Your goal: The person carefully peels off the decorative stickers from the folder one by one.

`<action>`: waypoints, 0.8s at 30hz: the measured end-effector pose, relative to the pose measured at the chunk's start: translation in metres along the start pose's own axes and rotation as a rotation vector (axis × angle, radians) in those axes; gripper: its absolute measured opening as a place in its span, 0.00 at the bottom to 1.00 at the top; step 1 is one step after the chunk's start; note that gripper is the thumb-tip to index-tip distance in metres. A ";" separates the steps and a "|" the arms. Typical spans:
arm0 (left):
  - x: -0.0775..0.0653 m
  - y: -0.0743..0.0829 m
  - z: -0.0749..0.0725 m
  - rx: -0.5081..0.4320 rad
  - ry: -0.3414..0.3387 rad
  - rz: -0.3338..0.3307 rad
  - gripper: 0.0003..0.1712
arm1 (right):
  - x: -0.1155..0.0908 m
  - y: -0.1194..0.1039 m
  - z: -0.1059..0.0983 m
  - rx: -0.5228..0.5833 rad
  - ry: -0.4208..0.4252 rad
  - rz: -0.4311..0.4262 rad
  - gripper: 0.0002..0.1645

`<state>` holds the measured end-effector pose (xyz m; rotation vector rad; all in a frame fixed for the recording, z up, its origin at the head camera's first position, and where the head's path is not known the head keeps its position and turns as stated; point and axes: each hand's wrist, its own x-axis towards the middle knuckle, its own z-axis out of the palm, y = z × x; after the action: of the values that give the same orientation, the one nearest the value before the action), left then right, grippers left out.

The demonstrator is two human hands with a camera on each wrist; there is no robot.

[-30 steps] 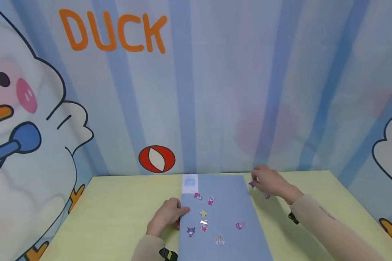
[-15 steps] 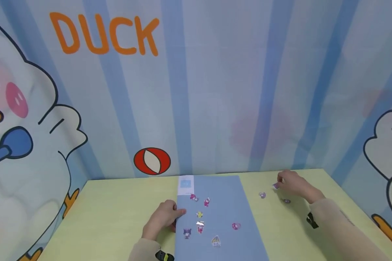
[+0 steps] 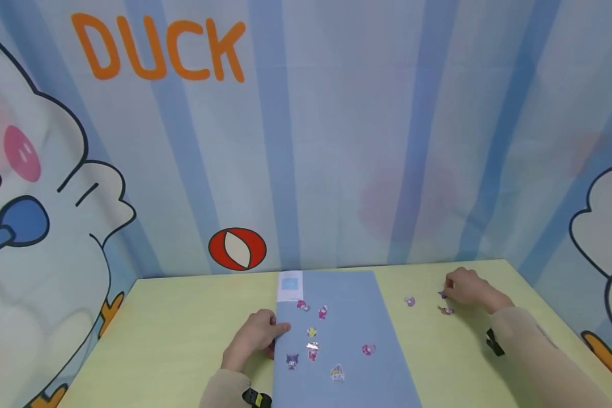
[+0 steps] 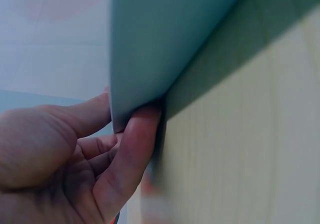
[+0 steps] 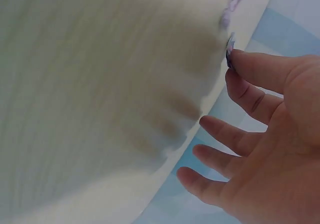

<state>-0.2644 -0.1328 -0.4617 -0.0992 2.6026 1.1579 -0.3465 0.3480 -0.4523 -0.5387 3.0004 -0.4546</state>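
Note:
A blue sheet [image 3: 344, 317] with a white label [image 3: 289, 285] at its upper left corner lies on the table. My left hand [image 3: 255, 335] grips its left edge, thumb on top and fingers underneath; in the left wrist view that edge stands raised off the table. Stickers on the sheet include a dark-eared figure [image 3: 292, 361], a yellow star [image 3: 311, 332] and a pink round one [image 3: 369, 349]. To the right, my right hand [image 3: 466, 286] pinches a small purplish sticker [image 5: 230, 51] between thumb and index finger, low over the table, the other fingers spread.
Two loose stickers lie on the yellow table [image 3: 194, 323] right of the sheet: a purple round one [image 3: 410, 301] and another sticker [image 3: 446, 310] close below my right hand. A blue striped cloth backdrop [image 3: 331, 141] with duck drawings rises behind the table.
My right hand has moved from beside the sheet's upper right edge farther right, carrying the pinched sticker. My left hand keeps its grip on the sheet. The head view has shifted slightly.

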 end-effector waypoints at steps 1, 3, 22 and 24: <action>-0.001 0.000 0.000 -0.004 -0.002 0.003 0.14 | 0.000 0.000 0.001 0.000 -0.006 0.009 0.07; -0.001 0.000 0.000 -0.006 -0.011 0.009 0.14 | -0.001 0.001 0.001 -0.004 -0.019 0.039 0.07; 0.000 0.002 -0.002 -0.019 -0.001 0.035 0.14 | 0.002 0.002 -0.010 -0.022 -0.039 0.133 0.05; -0.001 0.001 -0.001 -0.023 -0.001 0.038 0.14 | 0.004 0.001 -0.011 -0.005 -0.031 0.114 0.06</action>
<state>-0.2642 -0.1330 -0.4597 -0.0546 2.6010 1.2011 -0.3515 0.3508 -0.4423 -0.3681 2.9831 -0.4266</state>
